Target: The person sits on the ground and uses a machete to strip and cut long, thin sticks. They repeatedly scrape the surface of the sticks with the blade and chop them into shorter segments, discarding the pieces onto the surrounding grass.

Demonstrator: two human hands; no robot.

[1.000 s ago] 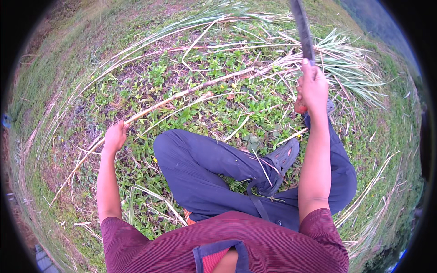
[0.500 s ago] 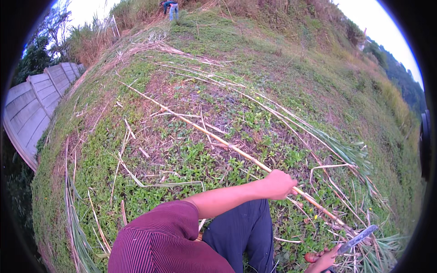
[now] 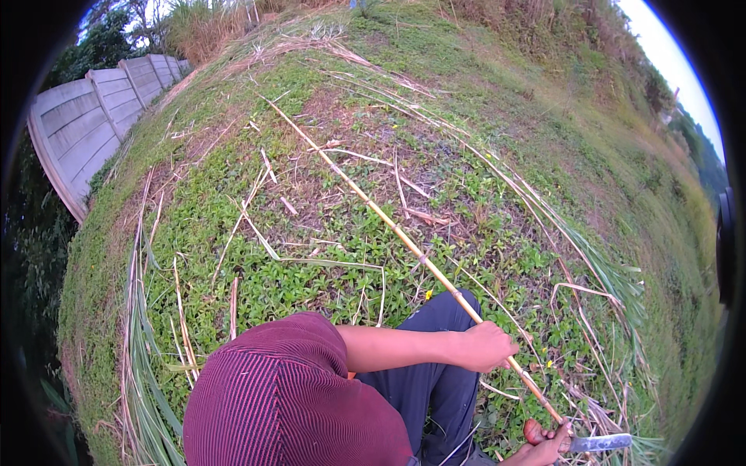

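1. Low green weeds [image 3: 334, 295] and patches of dry brown litter cover sloping open ground, with a grey panelled wall [image 3: 101, 116] at the upper left and pale sky [image 3: 676, 54] at the upper right.
2. Across this ground slants a long, slim stalk [image 3: 373, 206], yellowish-tan, ringed by darker joints, nearly straight and thinner toward its far end; its near end lies at the lower right.
3. The person's left hand [image 3: 483, 346] has its fingers closed around the stalk, beside the dark trousers [image 3: 416, 396].
4. The right hand [image 3: 548, 449] is curled around a knife [image 3: 600, 443] with a reddish handle and grey blade, at the stalk's near end; whether these fingers also grip the stalk cannot be told.
5. Long green leaves [image 3: 140, 365] lie along the left.
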